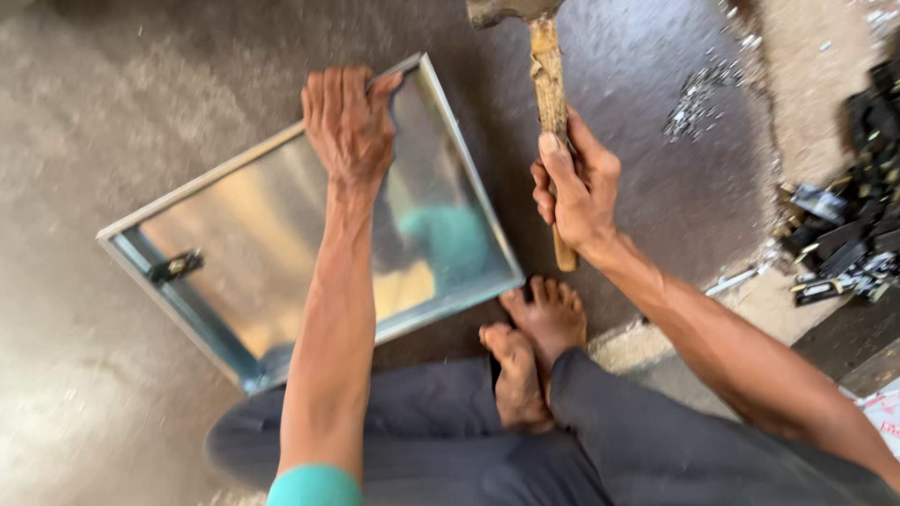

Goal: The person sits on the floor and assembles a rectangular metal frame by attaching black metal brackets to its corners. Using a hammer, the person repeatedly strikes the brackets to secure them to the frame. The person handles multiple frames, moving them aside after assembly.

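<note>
A shiny sheet-metal tray (234,225) with folded rims lies on the floor in front of me, with a small dark latch piece (175,267) on its left rim. My left hand (347,122) grips the tray's far rim, fingers curled over the edge. My right hand (577,192) is closed around the wooden handle of a hammer (547,84), whose metal head is raised at the top edge of the view, to the right of the tray. I sit cross-legged, with my bare feet (530,347) at the tray's near right corner.
The grey concrete floor (84,112) surrounds the tray. A pile of dark metal scraps and offcuts (848,225) lies at the right. Small shiny metal shavings (698,94) are scattered at the upper right. My legs in dark trousers (431,440) fill the bottom.
</note>
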